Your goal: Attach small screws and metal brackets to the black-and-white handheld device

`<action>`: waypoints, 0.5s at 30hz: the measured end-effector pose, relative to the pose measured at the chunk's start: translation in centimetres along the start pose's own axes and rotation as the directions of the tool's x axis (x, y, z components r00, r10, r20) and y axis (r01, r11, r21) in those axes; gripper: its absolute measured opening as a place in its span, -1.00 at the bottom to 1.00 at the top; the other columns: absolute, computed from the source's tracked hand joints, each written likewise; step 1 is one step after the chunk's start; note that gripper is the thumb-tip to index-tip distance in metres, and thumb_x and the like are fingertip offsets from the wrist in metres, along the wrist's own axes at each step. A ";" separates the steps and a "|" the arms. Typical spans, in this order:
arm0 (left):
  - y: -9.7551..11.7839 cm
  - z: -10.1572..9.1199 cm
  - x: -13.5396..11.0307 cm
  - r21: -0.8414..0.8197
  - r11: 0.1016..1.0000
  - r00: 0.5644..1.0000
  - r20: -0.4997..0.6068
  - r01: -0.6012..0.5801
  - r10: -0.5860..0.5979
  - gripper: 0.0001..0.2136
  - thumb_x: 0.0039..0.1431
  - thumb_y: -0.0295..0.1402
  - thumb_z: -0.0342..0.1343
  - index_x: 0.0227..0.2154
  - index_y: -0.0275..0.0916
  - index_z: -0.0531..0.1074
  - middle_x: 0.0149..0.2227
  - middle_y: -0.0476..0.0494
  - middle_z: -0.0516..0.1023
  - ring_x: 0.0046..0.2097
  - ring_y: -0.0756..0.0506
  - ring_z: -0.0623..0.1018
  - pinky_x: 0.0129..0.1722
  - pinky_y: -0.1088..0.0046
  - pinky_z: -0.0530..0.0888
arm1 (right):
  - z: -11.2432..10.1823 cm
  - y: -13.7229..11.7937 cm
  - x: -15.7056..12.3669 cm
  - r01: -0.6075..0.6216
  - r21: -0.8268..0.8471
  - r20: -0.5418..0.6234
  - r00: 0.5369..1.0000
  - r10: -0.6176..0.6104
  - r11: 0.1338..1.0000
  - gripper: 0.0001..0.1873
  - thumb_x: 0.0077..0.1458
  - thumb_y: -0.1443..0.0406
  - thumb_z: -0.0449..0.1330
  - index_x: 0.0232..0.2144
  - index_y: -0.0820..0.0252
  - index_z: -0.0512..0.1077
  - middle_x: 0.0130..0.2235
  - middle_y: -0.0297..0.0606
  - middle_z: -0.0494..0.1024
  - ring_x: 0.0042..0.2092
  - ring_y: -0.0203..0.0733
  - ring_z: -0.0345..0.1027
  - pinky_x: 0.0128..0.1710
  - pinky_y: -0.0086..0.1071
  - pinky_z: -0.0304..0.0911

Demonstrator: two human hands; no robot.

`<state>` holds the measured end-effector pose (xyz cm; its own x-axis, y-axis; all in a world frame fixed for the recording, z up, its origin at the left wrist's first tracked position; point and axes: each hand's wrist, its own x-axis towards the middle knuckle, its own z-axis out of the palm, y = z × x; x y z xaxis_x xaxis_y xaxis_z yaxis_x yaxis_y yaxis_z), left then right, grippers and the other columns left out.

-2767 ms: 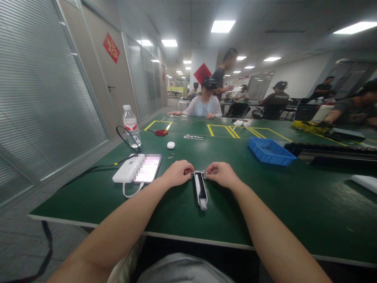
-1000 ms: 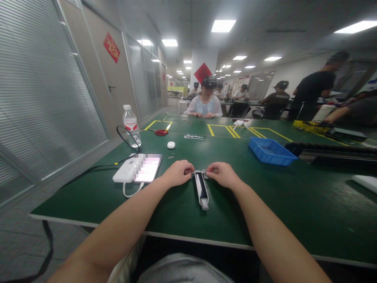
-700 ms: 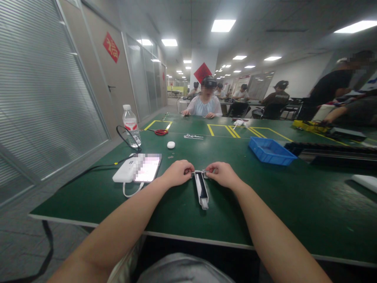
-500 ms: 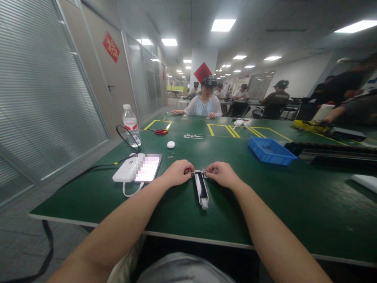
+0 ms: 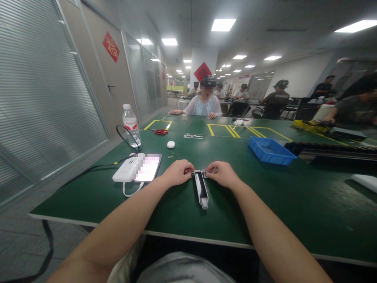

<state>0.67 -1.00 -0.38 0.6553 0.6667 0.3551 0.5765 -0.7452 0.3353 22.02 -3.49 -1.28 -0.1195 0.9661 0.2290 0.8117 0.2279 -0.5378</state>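
Note:
A slim white-and-black elongated object (image 5: pixel 202 188) lies lengthwise in front of me, its pale narrow tip pointing toward my body. Its exact kind is unclear. My left hand (image 5: pixel 179 173) is closed in a pinch at the left side of its far end. On the opposite side, my right hand (image 5: pixel 222 174) pinches a small silvery part (image 5: pixel 205 173) at that same end. My fingers hide most of what is gripped. Small rings (image 5: pixel 171 156) lie beyond my left hand, near a white rounded case (image 5: pixel 171 144).
To the left are a phone (image 5: pixel 149 167), a white power bank (image 5: pixel 125 171) with a cable, and a water bottle (image 5: pixel 130 125). Red scissors (image 5: pixel 160 132) lie farther back. A blue tray (image 5: pixel 271 151) stands at right. Across the green table (image 5: pixel 294 212) sits a person (image 5: pixel 204 104).
Both my hands and the elongated object look the same. At the far right, a person has shifted back and a reaching arm has drawn away.

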 end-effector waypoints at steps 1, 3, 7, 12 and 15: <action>0.0 0.0 0.0 0.001 1.000 1.000 0.000 -0.001 0.001 -0.84 -0.03 -0.51 0.05 -0.37 -0.28 0.49 -0.44 -0.05 0.42 -0.39 0.01 0.39 -0.37 0.53 0.33 | 0.0 0.0 0.0 -0.001 0.002 0.001 1.000 0.001 1.000 -0.86 -0.14 0.30 0.25 -0.43 0.19 0.53 -0.42 -0.32 0.54 -0.45 -0.33 0.31 -0.40 -0.45 0.19; 0.0 0.0 0.0 0.003 1.000 1.000 -0.002 -0.002 0.002 -0.84 -0.03 -0.51 0.05 -0.37 -0.28 0.49 -0.44 -0.05 0.42 -0.39 0.01 0.39 -0.37 0.54 0.32 | -0.1 -0.1 0.0 -0.002 0.006 0.001 1.000 0.002 1.000 -0.86 -0.14 0.30 0.25 -0.43 0.19 0.54 -0.43 -0.31 0.54 -0.45 -0.33 0.31 -0.41 -0.45 0.19; 0.1 -0.1 0.0 0.003 1.000 1.000 -0.001 -0.003 0.003 -0.83 -0.03 -0.51 0.05 -0.37 -0.28 0.49 -0.44 -0.06 0.43 -0.39 0.01 0.40 -0.36 0.54 0.33 | -0.2 -0.3 -0.1 0.002 0.005 0.005 1.000 -0.002 1.000 -0.89 -0.12 0.31 0.25 -0.45 0.19 0.54 -0.47 -0.32 0.53 -0.47 -0.33 0.30 -0.43 -0.46 0.18; 0.0 0.0 0.0 0.010 1.000 1.000 0.005 0.006 -0.006 -0.83 -0.03 -0.51 0.04 -0.37 -0.28 0.50 -0.43 -0.06 0.43 -0.39 0.01 0.40 -0.37 0.54 0.33 | -0.2 -0.2 -0.1 0.025 -0.023 0.012 1.000 -0.024 0.999 -0.88 -0.10 0.31 0.24 -0.43 0.21 0.54 -0.44 -0.31 0.54 -0.46 -0.34 0.30 -0.43 -0.47 0.17; 0.0 0.0 0.1 0.011 1.000 1.000 0.007 0.006 -0.006 -0.83 -0.02 -0.51 0.04 -0.37 -0.28 0.49 -0.43 -0.06 0.43 -0.38 0.01 0.40 -0.36 0.54 0.33 | -0.2 -0.2 0.0 0.029 -0.032 0.019 0.999 -0.029 0.999 -0.86 -0.06 0.30 0.21 -0.40 0.20 0.55 -0.43 -0.31 0.54 -0.46 -0.34 0.29 -0.44 -0.47 0.16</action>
<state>0.72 -0.98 -0.37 0.6551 0.6712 0.3468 0.5856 -0.7411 0.3283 21.96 -3.60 -1.01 -0.1535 0.9612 0.2291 0.8260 0.2520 -0.5042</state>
